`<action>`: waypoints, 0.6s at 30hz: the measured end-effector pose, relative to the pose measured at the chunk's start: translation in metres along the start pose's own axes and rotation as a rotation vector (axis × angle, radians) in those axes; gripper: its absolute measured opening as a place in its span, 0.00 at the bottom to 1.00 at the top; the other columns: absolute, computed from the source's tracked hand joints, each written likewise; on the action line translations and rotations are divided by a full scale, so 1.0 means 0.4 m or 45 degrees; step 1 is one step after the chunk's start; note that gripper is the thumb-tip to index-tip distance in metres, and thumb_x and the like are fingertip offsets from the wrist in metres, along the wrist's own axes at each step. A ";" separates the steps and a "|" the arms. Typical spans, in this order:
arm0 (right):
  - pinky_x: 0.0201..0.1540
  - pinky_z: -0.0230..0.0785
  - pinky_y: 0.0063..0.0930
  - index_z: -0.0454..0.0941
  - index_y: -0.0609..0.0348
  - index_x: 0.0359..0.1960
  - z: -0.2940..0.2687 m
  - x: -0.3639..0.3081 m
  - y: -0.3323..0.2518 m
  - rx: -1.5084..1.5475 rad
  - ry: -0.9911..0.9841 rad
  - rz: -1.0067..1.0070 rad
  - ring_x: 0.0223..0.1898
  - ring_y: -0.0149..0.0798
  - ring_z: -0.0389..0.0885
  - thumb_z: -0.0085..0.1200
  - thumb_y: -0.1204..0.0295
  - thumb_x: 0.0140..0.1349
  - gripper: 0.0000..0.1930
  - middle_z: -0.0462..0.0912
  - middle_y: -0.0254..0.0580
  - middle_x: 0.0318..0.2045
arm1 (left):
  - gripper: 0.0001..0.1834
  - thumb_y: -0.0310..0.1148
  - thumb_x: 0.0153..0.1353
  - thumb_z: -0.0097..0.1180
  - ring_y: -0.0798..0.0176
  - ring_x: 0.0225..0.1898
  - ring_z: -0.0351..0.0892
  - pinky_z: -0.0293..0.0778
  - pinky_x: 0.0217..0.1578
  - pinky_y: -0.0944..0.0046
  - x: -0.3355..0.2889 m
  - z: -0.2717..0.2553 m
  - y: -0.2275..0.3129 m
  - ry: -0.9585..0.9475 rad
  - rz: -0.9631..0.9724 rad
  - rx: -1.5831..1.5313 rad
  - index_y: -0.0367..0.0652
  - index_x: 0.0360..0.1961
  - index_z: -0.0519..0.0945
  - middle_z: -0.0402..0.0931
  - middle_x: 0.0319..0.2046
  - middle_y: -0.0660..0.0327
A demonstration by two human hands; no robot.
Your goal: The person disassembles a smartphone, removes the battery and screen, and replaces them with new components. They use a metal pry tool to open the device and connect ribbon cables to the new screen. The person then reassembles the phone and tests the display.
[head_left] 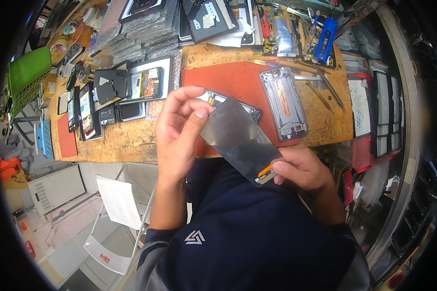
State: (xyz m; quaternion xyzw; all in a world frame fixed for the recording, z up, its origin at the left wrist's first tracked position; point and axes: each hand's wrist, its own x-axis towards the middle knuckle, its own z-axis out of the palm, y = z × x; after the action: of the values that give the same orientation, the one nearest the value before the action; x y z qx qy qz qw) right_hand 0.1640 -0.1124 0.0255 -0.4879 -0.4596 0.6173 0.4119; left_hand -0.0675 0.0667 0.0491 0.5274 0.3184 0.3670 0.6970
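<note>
A dark, glossy phone screen panel [240, 140] is held tilted above the near edge of the workbench, between my two hands. My left hand [175, 133] pinches its upper left end between thumb and curled fingers. At the lower end my right hand [306, 169] grips the panel, thumb on top beside an orange flex cable [265, 170] and a small connector strip. Behind the panel, partly covered by it, an opened phone [250, 112] lies on a red mat [213, 72]. To the right of that lies a bare grey phone frame [277, 87] with a copper-coloured strip.
Opened phones [148, 85] and parts crowd the bench's left side. Bubble-wrapped packs [141, 36] are stacked at the back. Tweezers and screwdrivers [320, 94] lie at the right, near a blue utility knife [325, 40]. A white chair [116, 199] stands at lower left.
</note>
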 end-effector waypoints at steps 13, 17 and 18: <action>0.45 0.78 0.38 0.83 0.65 0.48 0.037 0.078 -0.008 -0.569 0.451 -0.225 0.40 0.46 0.88 0.66 0.63 0.72 0.16 0.87 0.51 0.41 | 0.13 0.26 0.75 0.63 0.74 0.43 0.81 0.76 0.45 0.73 -0.009 -0.106 0.003 0.280 0.120 0.184 0.37 0.58 0.81 0.83 0.41 0.65; 0.59 0.72 0.44 0.80 0.66 0.59 0.056 0.191 -0.011 -1.306 0.566 -0.501 0.56 0.52 0.80 0.74 0.61 0.60 0.30 0.81 0.55 0.57 | 0.13 0.29 0.75 0.64 0.72 0.45 0.83 0.77 0.49 0.70 -0.024 -0.199 0.011 0.420 0.095 0.331 0.35 0.56 0.84 0.87 0.47 0.61; 0.61 0.70 0.44 0.79 0.66 0.61 0.063 0.212 -0.013 -1.381 0.527 -0.487 0.58 0.52 0.78 0.75 0.61 0.58 0.33 0.80 0.55 0.59 | 0.13 0.29 0.75 0.65 0.72 0.46 0.83 0.77 0.49 0.70 -0.031 -0.215 0.011 0.436 0.089 0.342 0.35 0.56 0.84 0.87 0.47 0.61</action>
State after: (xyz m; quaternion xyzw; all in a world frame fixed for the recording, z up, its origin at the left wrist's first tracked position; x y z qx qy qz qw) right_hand 0.1240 -0.0343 0.0143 -0.6468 -0.6982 0.1028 0.2891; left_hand -0.1465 0.1001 0.0334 0.5562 0.4595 0.4295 0.5432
